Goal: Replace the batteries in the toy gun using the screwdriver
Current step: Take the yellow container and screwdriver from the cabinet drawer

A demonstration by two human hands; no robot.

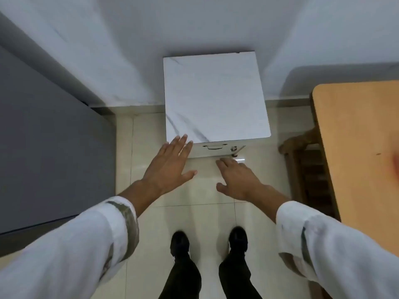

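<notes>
Now left hand [169, 167], right hand [237, 181] near cabinet [216, 93].

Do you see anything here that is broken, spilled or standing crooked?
Nothing looks broken or spilled. The white cabinet looks whole. One odd spot: a reddish blotch on the wooden table, at the picture's right edge; stain or not, I cannot tell. The left hand and right hand are open and hold nothing.

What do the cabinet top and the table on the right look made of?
Cabinet top: marble or marble-look laminate, smooth white with grey veins; which, I cannot tell. Table: wood or wood veneer, matte orange-brown, faint grain.
</notes>
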